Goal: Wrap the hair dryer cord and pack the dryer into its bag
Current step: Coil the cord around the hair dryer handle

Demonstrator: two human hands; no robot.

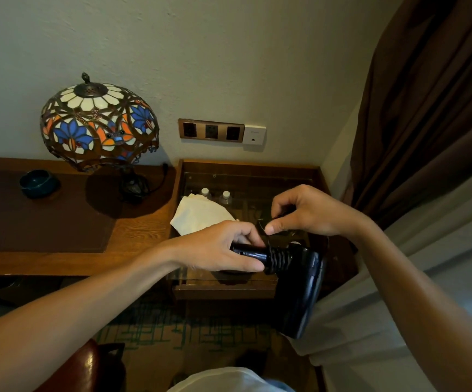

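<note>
Left hand is closed on the hair dryer handle, a rigid, glossy, likely slippery grip; right hand is pinched on the thin, pliable cord, already partly coiled.

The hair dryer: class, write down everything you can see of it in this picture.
The hair dryer is glossy black, plastic by its look. Its handle lies roughly level, pointing left, and the wide body hangs down to the right, above the carpet in front of a glass-topped side table. Black cord is coiled in tight turns around the handle next to the body. The left hand grips the handle's end; the right hand pinches something thin just above the coils, likely the cord's end.
</note>
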